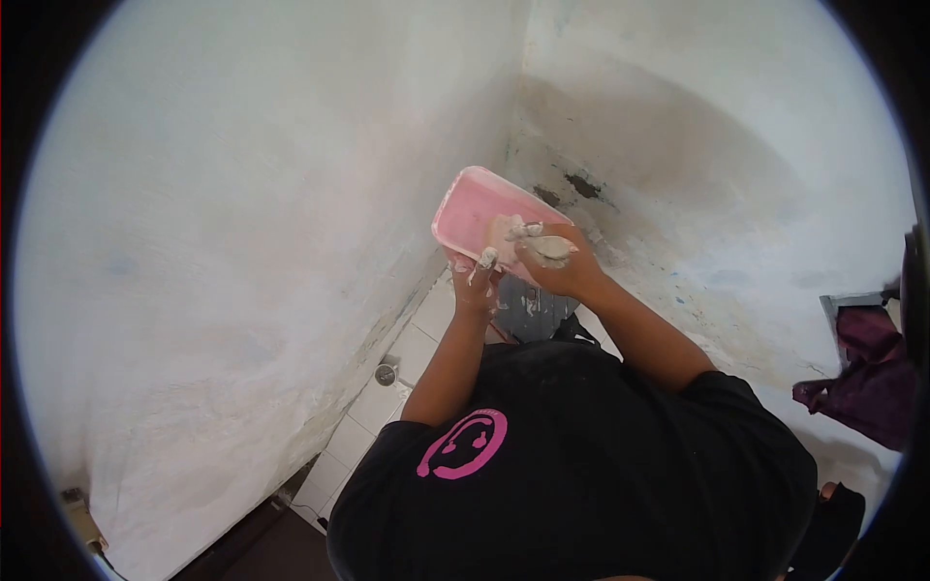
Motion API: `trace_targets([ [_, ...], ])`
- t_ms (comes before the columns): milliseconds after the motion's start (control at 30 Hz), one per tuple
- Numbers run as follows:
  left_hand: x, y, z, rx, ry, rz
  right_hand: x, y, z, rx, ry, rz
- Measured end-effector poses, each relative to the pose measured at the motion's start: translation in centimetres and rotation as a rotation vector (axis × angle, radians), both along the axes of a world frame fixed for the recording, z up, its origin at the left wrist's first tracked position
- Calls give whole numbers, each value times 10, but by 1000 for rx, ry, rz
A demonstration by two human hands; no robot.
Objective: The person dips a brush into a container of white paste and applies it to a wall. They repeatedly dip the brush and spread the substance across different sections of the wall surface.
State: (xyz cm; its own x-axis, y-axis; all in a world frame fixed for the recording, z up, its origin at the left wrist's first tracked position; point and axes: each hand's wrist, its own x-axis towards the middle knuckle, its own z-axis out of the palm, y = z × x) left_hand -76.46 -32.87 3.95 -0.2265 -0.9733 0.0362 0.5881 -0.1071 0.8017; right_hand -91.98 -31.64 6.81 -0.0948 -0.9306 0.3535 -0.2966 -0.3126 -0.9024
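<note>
A shallow pink plastic tub (470, 215) with whitish smears is tilted in front of me, close to the wall corner. My left hand (475, 281) grips its near left edge, the thumb coated in white paste. Over the tub's right side, my right hand (557, 259) is closed around what looks like a paintbrush (550, 249) with a pale, smeared handle. Its tan head reaches into the tub, partly hidden by the fingers. White paste also covers some right-hand fingers.
Patchy white walls (242, 223) meet in a corner, with dark damaged spots (583, 185) low on the right one. Below are white floor tiles (354, 441), a small round cup-like object (386, 374) and a grey object (533, 312). Dark purple cloth (867, 378) hangs at right.
</note>
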Motion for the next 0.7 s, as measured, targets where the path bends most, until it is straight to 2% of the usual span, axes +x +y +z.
trace_targets([
  [67,-1,0,0,-31,11,26,-12,3,45,199,176,161],
  [100,-3,1,0,-57,18,48,-12,1,52,194,177,167],
  [167,-8,4,1,-85,32,32,-6,-3,60,257,-131,126],
  [200,-8,4,2,-113,49,10,3,-5,52,254,-137,124],
  [267,-6,5,17,-47,85,-27,21,-13,18,-188,62,-127],
  [333,0,8,20,1,122,-55,18,-8,-2,-209,102,-100],
  [433,16,6,3,-65,-19,87,8,9,-2,-194,210,-54],
  [500,24,15,4,-123,-118,105,-1,13,-19,-266,-48,54],
  [533,23,18,8,-149,-125,128,-10,17,-7,-292,-57,75],
  [600,15,23,17,-78,-8,163,-38,25,24,319,-544,227],
  [633,15,29,15,-78,23,206,-48,28,34,289,-526,283],
  [700,5,40,23,-87,66,270,-72,18,55,391,-1000,419],
])
